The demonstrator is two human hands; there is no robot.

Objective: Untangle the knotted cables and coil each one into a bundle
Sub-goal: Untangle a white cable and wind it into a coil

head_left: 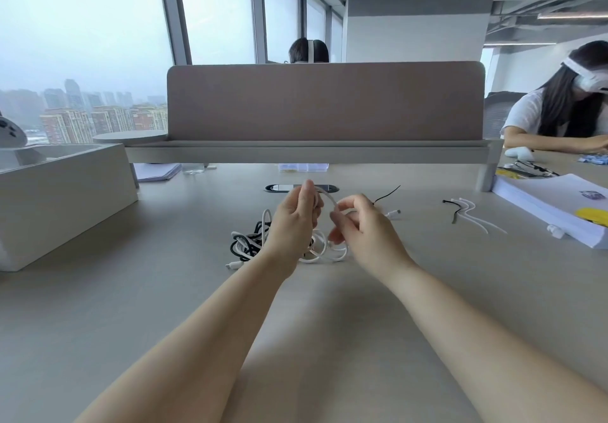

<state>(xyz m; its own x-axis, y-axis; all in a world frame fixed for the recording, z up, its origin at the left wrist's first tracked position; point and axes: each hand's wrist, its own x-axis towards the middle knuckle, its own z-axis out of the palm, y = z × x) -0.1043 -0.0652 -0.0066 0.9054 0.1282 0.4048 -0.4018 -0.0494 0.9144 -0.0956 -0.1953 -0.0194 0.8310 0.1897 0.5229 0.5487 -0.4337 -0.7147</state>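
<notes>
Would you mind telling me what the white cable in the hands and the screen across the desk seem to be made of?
The white cable looks like smooth, rubbery plastic: it bends in a soft arc. The screen is probably matte felt or fabric: no shine.

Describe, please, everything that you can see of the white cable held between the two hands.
The white cable is thin, round and smooth, plastic-sheathed by its look. A short stretch arches in the air between the left hand, which pinches it, and the right hand, whose fingers curl round it. Below the hands it seems to run into loose white loops on the table, beside a black-and-white tangle. Which plugs are its own cannot be told.
</notes>
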